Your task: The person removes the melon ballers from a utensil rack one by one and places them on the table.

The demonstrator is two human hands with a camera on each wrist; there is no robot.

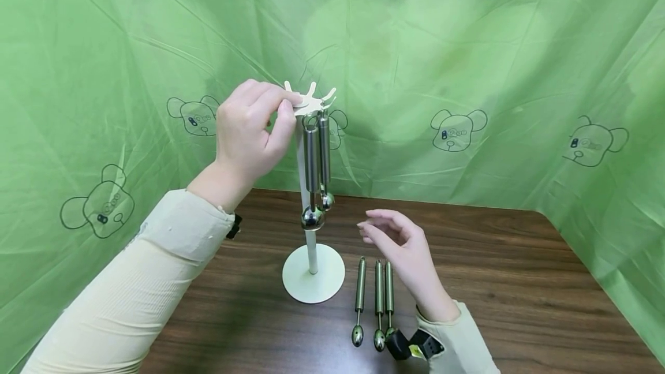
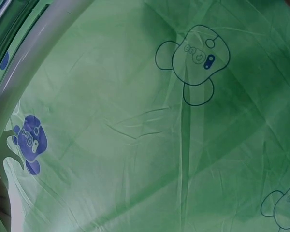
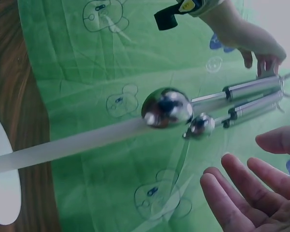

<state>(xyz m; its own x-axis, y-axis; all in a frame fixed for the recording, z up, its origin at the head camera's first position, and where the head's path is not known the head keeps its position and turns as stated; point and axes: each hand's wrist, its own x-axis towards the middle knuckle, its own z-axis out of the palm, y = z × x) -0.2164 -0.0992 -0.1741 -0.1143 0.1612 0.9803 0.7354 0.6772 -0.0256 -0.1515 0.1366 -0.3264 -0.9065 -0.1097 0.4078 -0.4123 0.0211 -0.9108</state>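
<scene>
Metal scoops (image 1: 360,293), three lying on the table (image 1: 478,253) and two hanging from the stand (image 1: 303,284) whose top our left hand (image 1: 251,126) pinches, look stiff and slippery, so we judge their slim handles (image 1: 312,160) the surest hold for our relaxed, unladen right hand (image 1: 405,247).

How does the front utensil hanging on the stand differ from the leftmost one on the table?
The hanging utensil hangs head-down from the stand; the lying utensil rests on the table. The hanging utensil's head looks large and round; the lying utensil's head, smaller and oval. Both are long, shiny and metallic.
</scene>
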